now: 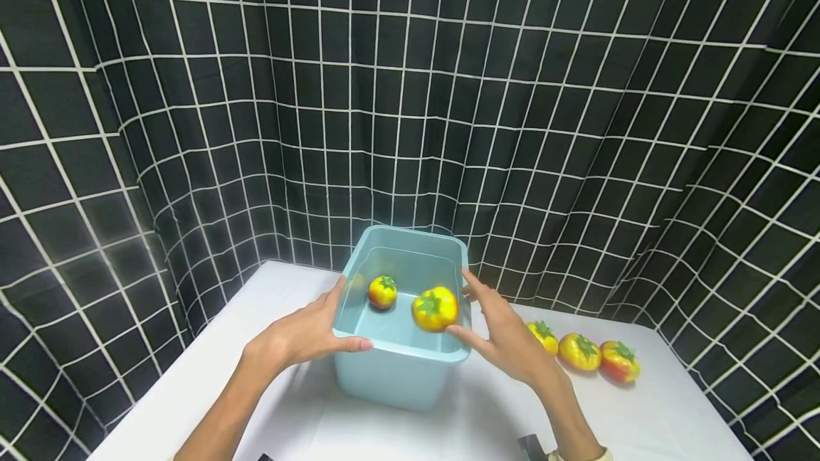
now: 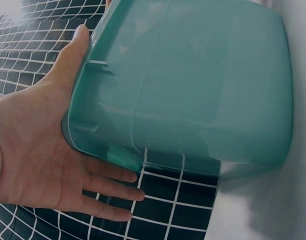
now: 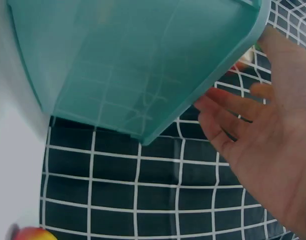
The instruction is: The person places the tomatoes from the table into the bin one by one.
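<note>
A light blue plastic bin (image 1: 397, 375) stands on the white table between both hands. Inside it lie a small red-and-yellow fruit (image 1: 382, 293) with a green leafy top and a larger, lobed yellow one (image 1: 435, 309). My left hand (image 1: 297, 333) rests on the left side of the bin, thumb along the front rim; in the left wrist view its fingers (image 2: 113, 187) stretch out straight past the bin's edge. At the opposite rim, my right hand (image 1: 506, 333) holds the bin with its thumb over the edge and bent fingers (image 3: 212, 107) against the outside.
Right of the bin, three more yellow-and-red fruits with green tops sit in a row on the table (image 1: 666, 404): one partly behind the right wrist (image 1: 543, 336), a middle one (image 1: 579, 352) and an outer one (image 1: 619, 361). Black cloth with white grid lines (image 1: 410, 91) surrounds the table.
</note>
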Motion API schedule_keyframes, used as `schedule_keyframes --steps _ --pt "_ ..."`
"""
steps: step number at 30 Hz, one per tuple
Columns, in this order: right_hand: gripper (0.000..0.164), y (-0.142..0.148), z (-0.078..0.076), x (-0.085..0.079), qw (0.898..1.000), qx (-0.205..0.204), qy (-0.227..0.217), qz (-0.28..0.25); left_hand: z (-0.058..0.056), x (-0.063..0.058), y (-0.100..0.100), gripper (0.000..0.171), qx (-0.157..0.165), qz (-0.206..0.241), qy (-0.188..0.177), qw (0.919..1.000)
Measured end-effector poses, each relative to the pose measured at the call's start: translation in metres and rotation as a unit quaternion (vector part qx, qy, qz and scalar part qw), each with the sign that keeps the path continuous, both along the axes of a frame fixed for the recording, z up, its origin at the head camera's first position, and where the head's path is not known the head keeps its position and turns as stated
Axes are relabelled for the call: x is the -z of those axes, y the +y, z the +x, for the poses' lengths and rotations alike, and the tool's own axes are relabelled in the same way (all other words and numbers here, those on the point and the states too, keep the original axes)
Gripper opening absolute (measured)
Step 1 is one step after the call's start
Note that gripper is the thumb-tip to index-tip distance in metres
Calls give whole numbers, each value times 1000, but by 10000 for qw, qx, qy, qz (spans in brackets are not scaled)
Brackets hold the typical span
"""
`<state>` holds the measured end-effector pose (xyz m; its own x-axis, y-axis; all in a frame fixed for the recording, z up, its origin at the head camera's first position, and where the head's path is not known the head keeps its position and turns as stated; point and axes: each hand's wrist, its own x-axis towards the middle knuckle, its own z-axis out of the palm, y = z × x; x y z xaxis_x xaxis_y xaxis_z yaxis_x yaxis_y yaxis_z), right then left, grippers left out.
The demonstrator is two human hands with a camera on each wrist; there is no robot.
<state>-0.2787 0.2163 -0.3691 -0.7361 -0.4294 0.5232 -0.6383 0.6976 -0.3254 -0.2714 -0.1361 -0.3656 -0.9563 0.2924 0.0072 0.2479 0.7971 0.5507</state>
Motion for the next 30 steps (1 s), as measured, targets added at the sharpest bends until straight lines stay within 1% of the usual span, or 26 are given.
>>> schedule_keyframes --steps 2,8,14,19,22,30 --pt "87 1 1 -1 9999 59 -116 82 0 0 0 135 16 9 -1 10000" --pt "72 11 3 -6 9995 258 21 172 -1 0 1 135 24 -27 -34 10000" --pt "64 24 7 -15 9981 545 -116 264 -2 0 1 135 63 -36 21 10000" --pt "61 33 8 -20 9962 772 -183 346 -1 -1 1 135 35 -42 -14 10000" --pt "60 38 10 -22 9952 892 -259 322 -1 -1 1 134 72 -13 -20 10000" --pt "62 51 13 -27 9934 1061 -369 227 -2 0 2 135 -8 3 -27 10000"
